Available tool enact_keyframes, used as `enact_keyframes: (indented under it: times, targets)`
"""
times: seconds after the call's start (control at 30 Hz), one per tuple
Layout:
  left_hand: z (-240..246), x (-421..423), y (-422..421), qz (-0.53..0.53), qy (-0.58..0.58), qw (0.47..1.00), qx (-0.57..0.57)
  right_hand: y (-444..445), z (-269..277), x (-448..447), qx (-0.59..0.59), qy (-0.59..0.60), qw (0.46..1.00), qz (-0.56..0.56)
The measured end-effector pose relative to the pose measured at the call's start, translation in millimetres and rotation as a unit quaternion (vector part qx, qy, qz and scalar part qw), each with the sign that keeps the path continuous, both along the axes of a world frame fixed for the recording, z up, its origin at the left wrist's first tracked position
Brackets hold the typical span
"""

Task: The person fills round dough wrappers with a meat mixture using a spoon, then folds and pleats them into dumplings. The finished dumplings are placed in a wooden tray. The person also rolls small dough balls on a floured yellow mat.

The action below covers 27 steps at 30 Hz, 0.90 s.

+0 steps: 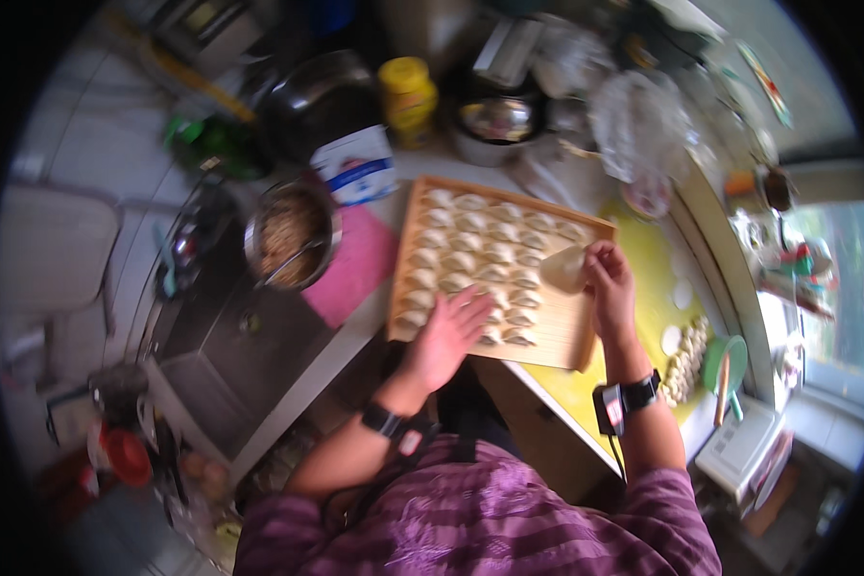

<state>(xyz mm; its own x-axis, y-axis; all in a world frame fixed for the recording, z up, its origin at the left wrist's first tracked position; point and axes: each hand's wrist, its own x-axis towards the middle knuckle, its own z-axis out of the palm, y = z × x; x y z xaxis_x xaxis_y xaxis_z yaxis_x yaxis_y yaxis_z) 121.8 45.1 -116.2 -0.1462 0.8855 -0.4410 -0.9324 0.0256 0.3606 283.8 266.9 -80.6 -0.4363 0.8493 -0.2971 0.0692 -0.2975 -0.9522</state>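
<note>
My right hand (609,288) pinches the edge of a round dough wrapper (566,271) between thumb and fingers, over the right part of a wooden tray (561,354). Rows of folded dumplings (499,252) cover much of that tray. My left hand (450,331) is palm down with its fingers spread at the tray's near edge, over some dumplings, and nothing shows in its grasp. Left of the tray, a metal bowl (336,229) holds minced filling (288,230) and a metal utensil (295,261). Cut dough pieces (684,360) lie on the yellow mat (637,245) at the right.
A pink cloth (353,266) lies between bowl and tray. Behind stand a yellow-lidded jar (408,93), a blue-and-white packet (358,167), a large metal basin (317,101) and a pot (493,129). Near the dough pieces are a green container (725,360) and a rolling pin (723,389).
</note>
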Motion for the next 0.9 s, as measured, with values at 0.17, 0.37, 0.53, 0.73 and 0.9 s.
enact_keyframes:
  times: [0.17, 0.37, 0.53, 0.73, 0.9]
  targets:
    - [29.4, -37.3, -11.5, 0.102, 0.010, 0.994, 0.023, -107.7, -7.0, -104.4, 0.017, 0.028, 0.974, 0.225]
    - [2.2, -124.1, -130.6, 0.301, 0.072, 0.947, -0.087, -178.9, -8.7, -233.2, 0.337, -0.073, 0.858, 0.380]
    - [7.5, -163.1, -222.5, 0.391, 0.086, 0.907, -0.132, -241.0, -32.6, -330.6, 0.534, -0.189, 0.720, 0.401]
    - [6.9, -179.4, -256.7, 0.422, 0.066, 0.894, -0.136, -242.2, -58.7, -363.3, 0.604, -0.194, 0.688, 0.352]
    - [9.3, -197.2, -245.3, 0.402, 0.056, 0.908, -0.106, -162.0, -25.2, -343.1, 0.591, -0.209, 0.673, 0.393]
